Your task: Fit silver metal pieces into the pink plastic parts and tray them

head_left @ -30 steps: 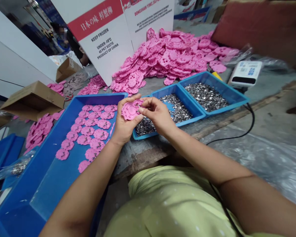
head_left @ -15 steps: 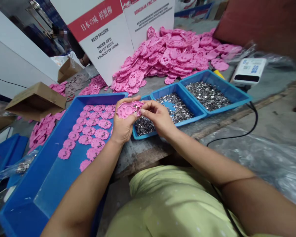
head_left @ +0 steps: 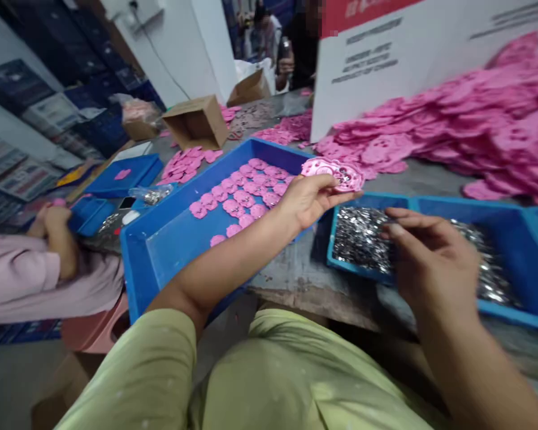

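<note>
My left hand (head_left: 305,202) grips a pink, scallop-edged plastic piece (head_left: 314,167) between thumb and fingers. Small shiny metal bits show at the right end of that piece. My right hand (head_left: 437,263) hovers over small blue bins, thumb and forefinger pinched together. Whatever sits between those fingertips is too small and blurred to name. Beneath it lie small silver metal parts (head_left: 361,239) in a blue bin (head_left: 363,272). Left of my hands, a large blue tray (head_left: 161,263) carries rows of similar pink pieces (head_left: 244,197).
Behind the bins rises a heap of pink pieces (head_left: 452,125) against a white printed carton (head_left: 367,77). An open cardboard box (head_left: 197,122) stands beyond the tray. At left sits a person in a pink top (head_left: 22,275); another person (head_left: 302,48) is at the back.
The view has swung left. My right hand has come away from the pink piece and moved right, over the bins. The left hand still holds the piece.
</note>
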Action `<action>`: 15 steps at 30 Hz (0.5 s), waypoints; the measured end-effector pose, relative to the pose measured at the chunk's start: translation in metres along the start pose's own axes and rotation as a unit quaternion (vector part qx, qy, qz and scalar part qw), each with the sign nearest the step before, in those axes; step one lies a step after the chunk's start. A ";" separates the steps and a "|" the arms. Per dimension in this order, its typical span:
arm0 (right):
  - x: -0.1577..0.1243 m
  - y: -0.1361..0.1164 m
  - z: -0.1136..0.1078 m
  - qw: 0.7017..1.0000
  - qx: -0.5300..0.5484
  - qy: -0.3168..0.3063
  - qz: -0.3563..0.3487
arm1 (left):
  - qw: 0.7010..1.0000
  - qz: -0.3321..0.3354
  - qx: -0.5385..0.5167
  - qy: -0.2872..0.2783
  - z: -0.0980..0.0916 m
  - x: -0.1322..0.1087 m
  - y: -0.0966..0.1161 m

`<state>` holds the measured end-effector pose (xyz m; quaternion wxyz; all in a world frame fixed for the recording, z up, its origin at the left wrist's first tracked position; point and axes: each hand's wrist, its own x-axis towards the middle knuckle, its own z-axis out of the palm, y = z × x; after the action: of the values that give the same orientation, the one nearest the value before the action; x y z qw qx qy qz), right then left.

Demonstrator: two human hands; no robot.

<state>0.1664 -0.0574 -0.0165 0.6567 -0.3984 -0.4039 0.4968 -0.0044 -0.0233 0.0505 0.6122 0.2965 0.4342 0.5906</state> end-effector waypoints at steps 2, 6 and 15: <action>-0.002 -0.005 0.001 1.000 -0.010 -0.009 0.008 | 0.999 -0.008 0.010 0.041 -0.020 0.001 0.022; -0.007 -0.014 0.000 0.999 -0.037 -0.011 0.008 | 0.985 0.014 0.039 0.166 -0.092 -0.025 0.066; -0.009 -0.026 0.002 0.997 -0.072 -0.012 0.013 | 0.813 -0.050 0.105 0.571 -0.264 -0.118 0.102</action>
<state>0.1712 -0.0707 0.0067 0.6149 -0.4437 -0.4412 0.4800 -0.2758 -0.1654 0.0437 0.2482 -0.0535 0.7790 0.5733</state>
